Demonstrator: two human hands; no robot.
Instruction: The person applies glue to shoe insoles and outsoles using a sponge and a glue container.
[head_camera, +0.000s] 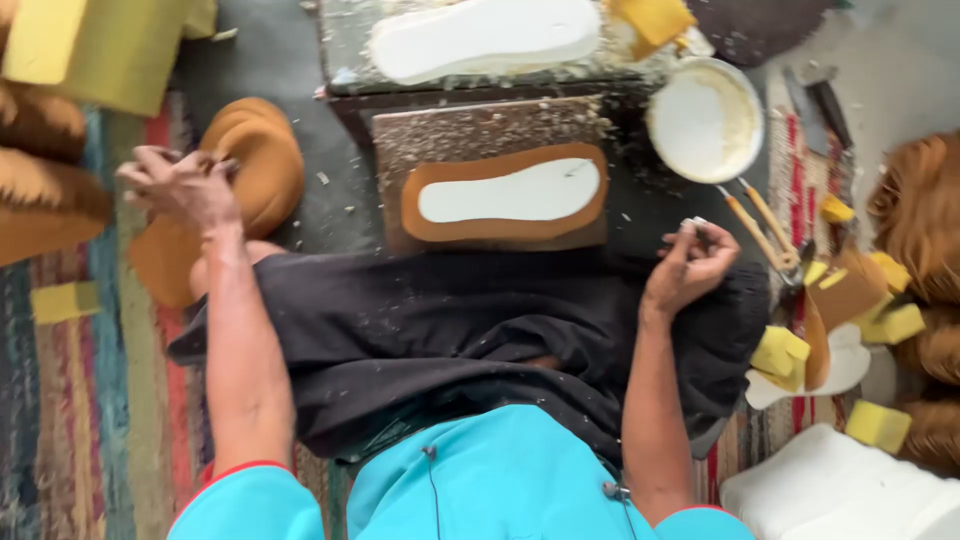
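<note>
My left hand reaches out to the left and pinches the top of a stack of tan-brown sole-shaped pieces on the floor. My right hand is raised at the right with its fingers closed on a small pale object that I cannot identify. Between them, on a wooden board, lies a brown sole piece with a white insole shape on top of it. My lap is covered by a dark cloth.
A white foam sole lies on a littered bench at the top. A round bowl of white paste stands at the upper right, with wooden-handled tools below it. Yellow foam blocks and brown pieces lie at the right; a striped rug at the left.
</note>
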